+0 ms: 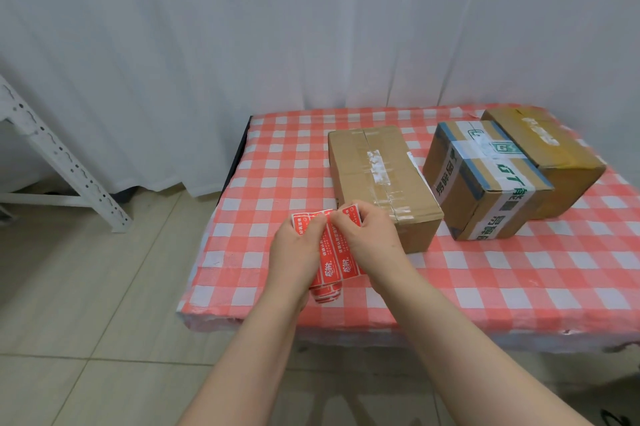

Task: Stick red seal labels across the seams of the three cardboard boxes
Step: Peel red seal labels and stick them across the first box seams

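Left hand [294,252] and right hand [367,238] both pinch the sheet of red seal labels [333,264] over the checked tablecloth [273,166] near its left edge, just before the nearest cardboard box [381,176]. The taped middle box [485,183] and the far box [554,155] sit rightward, with bare cloth in front.

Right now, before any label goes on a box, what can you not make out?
Head view only:
- Red label sheet: top edge, and whether a label is lifting, covered by left hand and right hand.
- Its small print: too small.
- Rear box: near side hidden behind green-taped box; top blurred.
- Tablecloth: right side cut off by the frame edge.
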